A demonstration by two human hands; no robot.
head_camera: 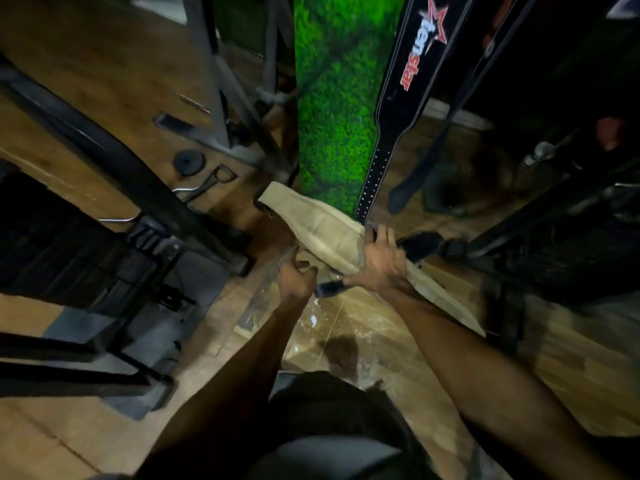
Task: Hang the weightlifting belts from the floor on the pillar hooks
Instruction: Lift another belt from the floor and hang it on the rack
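Low by the foot of the green pillar (pixel 341 109), the right hand (pixel 379 263) is clenched around a tan weightlifting belt (pixel 323 230) together with a dark strap (pixel 420 242). The left hand (pixel 294 280) is curled closed on something underneath; what, I cannot tell. A black belt (pixel 412 74) hangs against the pillar.

The floor is made of brown wooden planks (pixel 104 64), worn and scratched in the middle with pale marks. A pillar covered with green artificial grass (pixel 332 98) stands at the top centre. Grey metal frames of gym machines (pixel 221 98) stand at the left, on dark rubber mats (pixel 166 327). A small black weight disc (pixel 188 162) lies on the floor beside them. The right side is dark.
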